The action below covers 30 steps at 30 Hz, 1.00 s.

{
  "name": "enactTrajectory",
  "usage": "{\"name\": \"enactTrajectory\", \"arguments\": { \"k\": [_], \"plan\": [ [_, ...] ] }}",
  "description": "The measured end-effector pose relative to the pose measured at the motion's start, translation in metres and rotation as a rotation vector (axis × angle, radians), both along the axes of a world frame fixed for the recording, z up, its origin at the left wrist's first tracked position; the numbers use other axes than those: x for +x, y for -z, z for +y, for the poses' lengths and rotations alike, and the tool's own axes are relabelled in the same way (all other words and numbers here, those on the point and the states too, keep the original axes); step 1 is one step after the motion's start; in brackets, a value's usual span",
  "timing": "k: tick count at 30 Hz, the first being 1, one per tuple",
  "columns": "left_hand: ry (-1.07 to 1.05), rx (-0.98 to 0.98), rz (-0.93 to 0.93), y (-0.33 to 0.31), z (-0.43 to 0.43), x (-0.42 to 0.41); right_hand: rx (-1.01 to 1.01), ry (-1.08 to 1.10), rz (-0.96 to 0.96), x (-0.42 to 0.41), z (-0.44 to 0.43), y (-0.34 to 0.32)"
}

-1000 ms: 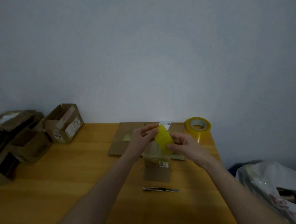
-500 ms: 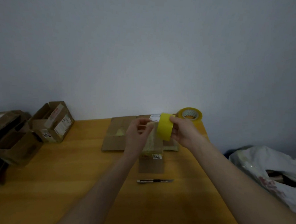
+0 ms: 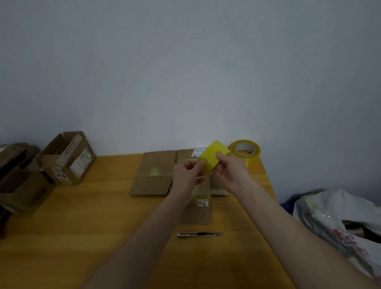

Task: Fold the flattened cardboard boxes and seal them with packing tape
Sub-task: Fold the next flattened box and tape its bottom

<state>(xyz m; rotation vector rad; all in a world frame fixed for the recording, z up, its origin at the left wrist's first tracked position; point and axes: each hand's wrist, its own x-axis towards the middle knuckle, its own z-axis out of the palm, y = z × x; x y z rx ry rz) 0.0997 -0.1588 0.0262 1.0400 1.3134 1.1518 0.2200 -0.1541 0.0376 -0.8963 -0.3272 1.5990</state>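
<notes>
Wood table. Flat cardboard back center, by wall; smaller flat piece w/ label in front of it. Knife just nearer, apart. Tape roll at back-R corner. Open box back L, more boxes piled at L edge.

Utility knife flat on wooden table; crumpled fabric at right.
</notes>
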Motion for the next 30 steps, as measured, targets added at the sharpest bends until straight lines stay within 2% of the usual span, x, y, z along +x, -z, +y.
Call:
{"name": "enactTrajectory", "arguments": {
  "k": [5,9,13,16,18,20,22,23,25,27,28,30],
  "plan": [
    [-0.052,0.148,0.111,0.005,0.007,0.0,-0.051,0.023,0.054,0.001,-0.003,0.001],
    [-0.014,0.36,0.426,0.014,0.012,-0.008,-0.084,0.035,0.106,0.008,-0.004,-0.003],
    [0.194,0.335,0.413,0.017,0.012,-0.012,-0.085,0.034,0.183,0.01,-0.005,-0.004],
    [0.226,0.42,0.515,0.011,0.01,-0.011,-0.085,-0.01,0.195,0.012,-0.009,-0.005],
    [0.223,0.437,0.519,0.007,0.011,-0.013,-0.09,-0.059,0.062,0.014,-0.012,-0.005],
    [0.251,0.418,0.513,0.004,0.012,-0.017,-0.073,-0.057,-0.319,0.019,-0.012,0.004],
    [0.316,0.441,0.644,-0.001,0.014,-0.022,0.021,0.042,-0.724,0.03,-0.011,0.014],
    [0.365,0.465,0.722,-0.004,0.015,-0.026,0.126,0.016,-0.837,0.036,-0.013,0.015],
    [0.472,0.499,0.821,-0.011,0.016,-0.031,0.333,-0.257,-0.954,0.045,-0.015,0.015],
    [0.551,0.54,0.87,-0.014,0.018,-0.035,0.427,-0.453,-1.042,0.048,-0.018,0.009],
    [0.563,0.565,0.84,-0.012,0.018,-0.036,0.442,-0.44,-1.042,0.048,-0.017,0.006],
    [0.491,0.523,0.625,-0.009,0.014,-0.036,0.433,-0.346,-0.958,0.046,-0.017,0.004]
  ]
}}
